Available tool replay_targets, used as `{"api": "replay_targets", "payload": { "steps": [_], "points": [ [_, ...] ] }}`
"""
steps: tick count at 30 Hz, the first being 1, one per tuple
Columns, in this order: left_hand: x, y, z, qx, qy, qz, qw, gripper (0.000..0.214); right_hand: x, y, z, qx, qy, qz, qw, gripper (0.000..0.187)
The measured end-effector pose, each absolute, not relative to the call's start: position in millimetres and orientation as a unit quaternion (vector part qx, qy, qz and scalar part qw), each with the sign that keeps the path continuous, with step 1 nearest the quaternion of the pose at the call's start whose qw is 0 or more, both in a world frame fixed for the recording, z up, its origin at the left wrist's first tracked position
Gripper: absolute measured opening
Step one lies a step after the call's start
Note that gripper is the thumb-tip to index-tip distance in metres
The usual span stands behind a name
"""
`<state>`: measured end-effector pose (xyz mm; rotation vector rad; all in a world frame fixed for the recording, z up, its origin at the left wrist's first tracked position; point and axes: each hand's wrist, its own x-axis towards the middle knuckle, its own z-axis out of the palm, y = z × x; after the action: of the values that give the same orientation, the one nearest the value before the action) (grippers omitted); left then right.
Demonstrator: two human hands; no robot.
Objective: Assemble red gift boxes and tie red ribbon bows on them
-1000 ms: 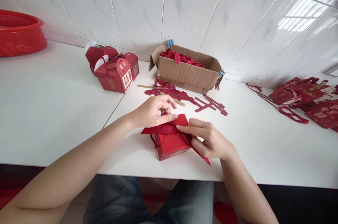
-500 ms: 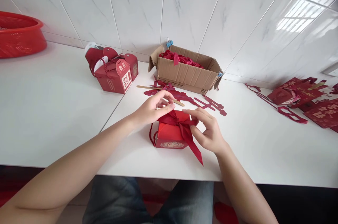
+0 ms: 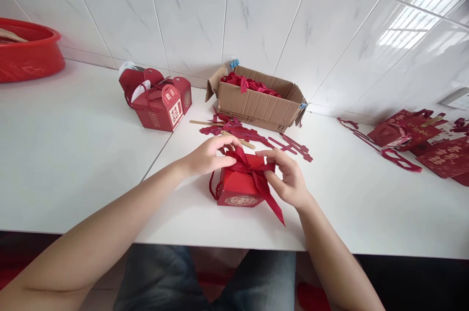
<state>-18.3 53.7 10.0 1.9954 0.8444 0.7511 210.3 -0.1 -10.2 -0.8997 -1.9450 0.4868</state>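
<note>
Near front edge of worktop (image 3: 186, 229), bow (image 3: 252, 170) on red box (image 3: 240, 191) pinched by right hand's (image 3: 287, 179) fingers; left hand's (image 3: 208, 155) pinch uncertain, partly hidden. Even pull advised.

From afar I see a white table (image 3: 91, 169) bearing a cardboard box (image 3: 256, 103): before it, loose strips (image 3: 251, 134), then a ribboned box (image 3: 238, 186); left of it, red cartons (image 3: 156, 118) and a basin (image 3: 29, 63); right, red packages (image 3: 444, 157).

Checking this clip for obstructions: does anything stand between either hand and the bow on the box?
Nothing visible does. The left hand is at one side of the bow, the right hand at the other; the sticks lie beyond the box.
</note>
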Motion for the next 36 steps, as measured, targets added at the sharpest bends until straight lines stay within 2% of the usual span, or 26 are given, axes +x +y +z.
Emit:
{"api": "replay_targets", "payload": {
  "steps": [10, 19, 25, 30, 33, 36],
  "points": [
    [-8, 40, 11, 0.817, 0.363, 0.324, 0.309, 0.01, 208, 2, -13, -0.387, -0.769, 0.181, 0.477, 0.033],
    [0, 30, 8, 0.799, 0.372, 0.387, 0.27, 0.005, 207, 1, -12, -0.391, -0.761, 0.181, 0.484, 0.038],
    [0, 30, 4, 0.773, 0.42, 0.416, 0.231, 0.016, 204, -2, -13, -0.447, -0.735, 0.123, 0.494, 0.034],
    [-2, 32, 3, 0.798, 0.432, 0.393, 0.149, 0.026, 204, -1, -17, -0.486, -0.714, 0.124, 0.488, 0.031],
    [-2, 33, 4, 0.794, 0.453, 0.369, 0.166, 0.024, 204, -1, -18, -0.499, -0.709, 0.133, 0.48, 0.027],
    [-3, 32, 5, 0.775, 0.47, 0.337, 0.253, 0.007, 205, -1, -17, -0.505, -0.707, 0.143, 0.473, 0.024]
  ]
}}
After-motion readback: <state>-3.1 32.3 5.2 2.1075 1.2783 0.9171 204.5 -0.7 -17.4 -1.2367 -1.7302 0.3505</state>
